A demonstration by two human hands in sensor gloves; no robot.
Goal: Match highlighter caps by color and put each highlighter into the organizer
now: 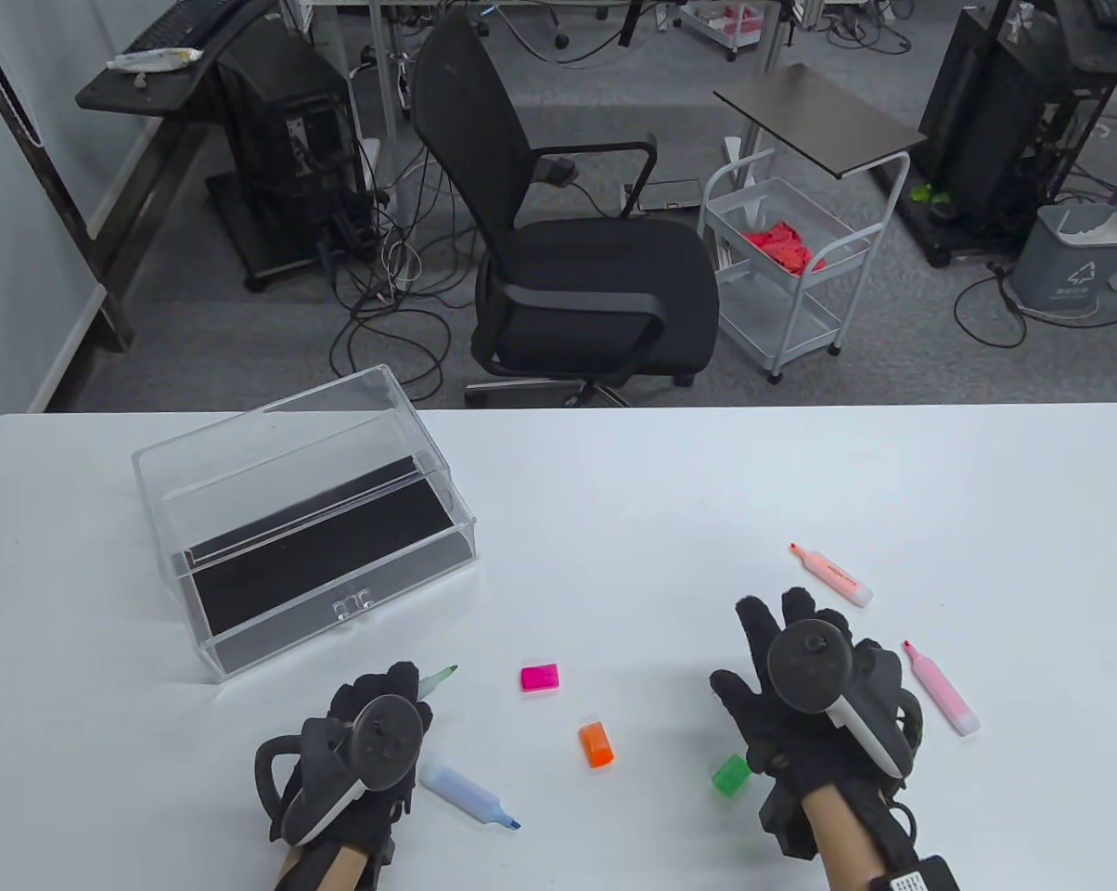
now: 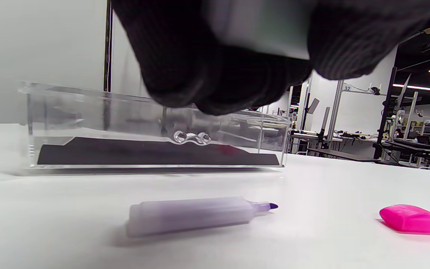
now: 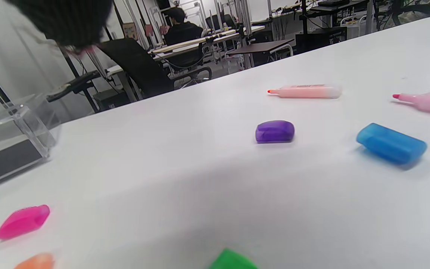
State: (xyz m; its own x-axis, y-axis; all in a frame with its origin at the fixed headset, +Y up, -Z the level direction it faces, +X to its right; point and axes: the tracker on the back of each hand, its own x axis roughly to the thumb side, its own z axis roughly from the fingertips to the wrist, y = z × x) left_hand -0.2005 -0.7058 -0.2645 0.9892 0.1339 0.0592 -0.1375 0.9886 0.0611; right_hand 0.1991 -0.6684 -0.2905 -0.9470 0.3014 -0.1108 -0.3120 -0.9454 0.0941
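Five highlighters (image 1: 832, 575), seemingly five loose caps (image 1: 540, 678), one clear organizer (image 1: 303, 524).

Uncapped highlighters (image 1: 831, 574) and loose caps (image 1: 597, 744) lie scattered; clear organizer (image 1: 303, 520) far-left

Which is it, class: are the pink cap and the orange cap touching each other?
Apart. The table view shows bare white table between the pink cap and the orange cap, which lies nearer the person.

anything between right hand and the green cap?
Nothing visible. Green cap lies on bare table just left of the right hand, whose fingers are spread above the table. The orange cap sits further left, out of the way.
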